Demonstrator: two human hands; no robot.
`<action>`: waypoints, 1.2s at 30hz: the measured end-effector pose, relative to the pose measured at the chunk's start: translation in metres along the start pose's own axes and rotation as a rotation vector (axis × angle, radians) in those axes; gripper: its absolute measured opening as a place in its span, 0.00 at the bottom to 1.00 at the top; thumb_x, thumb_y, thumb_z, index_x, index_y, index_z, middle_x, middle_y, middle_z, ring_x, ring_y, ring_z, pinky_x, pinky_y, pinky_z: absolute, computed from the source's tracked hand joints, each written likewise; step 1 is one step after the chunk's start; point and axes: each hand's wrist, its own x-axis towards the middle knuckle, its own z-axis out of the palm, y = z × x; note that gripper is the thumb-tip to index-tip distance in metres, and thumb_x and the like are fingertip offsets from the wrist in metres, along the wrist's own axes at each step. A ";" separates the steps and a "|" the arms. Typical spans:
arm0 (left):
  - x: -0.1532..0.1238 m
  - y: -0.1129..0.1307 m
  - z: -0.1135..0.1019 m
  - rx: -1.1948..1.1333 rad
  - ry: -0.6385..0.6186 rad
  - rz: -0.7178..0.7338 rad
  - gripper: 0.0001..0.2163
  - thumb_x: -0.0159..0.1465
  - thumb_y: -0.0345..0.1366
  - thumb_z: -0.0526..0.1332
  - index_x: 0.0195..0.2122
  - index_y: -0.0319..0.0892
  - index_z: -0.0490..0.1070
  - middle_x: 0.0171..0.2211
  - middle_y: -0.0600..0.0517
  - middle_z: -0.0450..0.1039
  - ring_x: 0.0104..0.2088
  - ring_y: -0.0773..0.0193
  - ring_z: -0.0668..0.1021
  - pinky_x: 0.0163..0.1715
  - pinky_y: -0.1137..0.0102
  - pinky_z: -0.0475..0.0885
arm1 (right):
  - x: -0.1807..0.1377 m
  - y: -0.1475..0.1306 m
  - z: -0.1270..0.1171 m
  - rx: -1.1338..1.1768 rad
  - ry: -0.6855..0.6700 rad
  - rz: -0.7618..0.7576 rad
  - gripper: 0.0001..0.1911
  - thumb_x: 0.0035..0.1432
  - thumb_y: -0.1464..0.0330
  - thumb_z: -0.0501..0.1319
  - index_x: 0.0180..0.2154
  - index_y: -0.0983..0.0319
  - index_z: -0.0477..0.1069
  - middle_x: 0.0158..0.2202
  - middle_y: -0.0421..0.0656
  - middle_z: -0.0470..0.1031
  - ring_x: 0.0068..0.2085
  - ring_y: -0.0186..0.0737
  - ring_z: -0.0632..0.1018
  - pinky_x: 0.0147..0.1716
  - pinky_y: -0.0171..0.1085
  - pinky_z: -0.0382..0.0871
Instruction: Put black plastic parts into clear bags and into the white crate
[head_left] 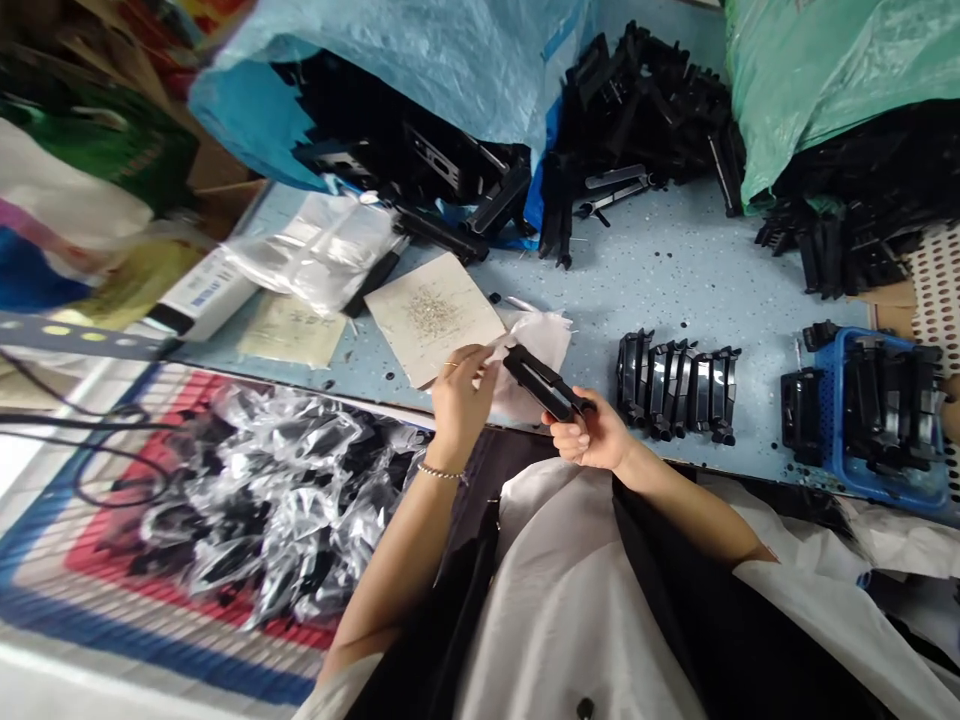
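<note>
Set on speckled light-blue counter [585, 290]: square board [401, 345] bearing small grains [436, 312], white sheet [551, 338], row of black parts [679, 392], loaded blue basket [892, 490], blue bag [450, 70], green bag [862, 60].

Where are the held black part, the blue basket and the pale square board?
Black part [541, 379], head view: middle of its long body.
Blue basket [892, 488], head view: its near wall.
Pale square board [393, 312], head view: bare surface towards its left corner.
</note>
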 end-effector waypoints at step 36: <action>-0.074 -0.157 -0.194 0.485 -0.036 -0.346 0.09 0.57 0.48 0.63 0.31 0.50 0.74 0.34 0.51 0.80 0.38 0.42 0.83 0.41 0.40 0.78 | -0.076 -0.125 0.026 -2.736 0.483 -0.497 0.29 0.61 0.85 0.49 0.56 0.61 0.76 0.61 0.51 0.74 0.63 0.54 0.70 0.57 0.57 0.71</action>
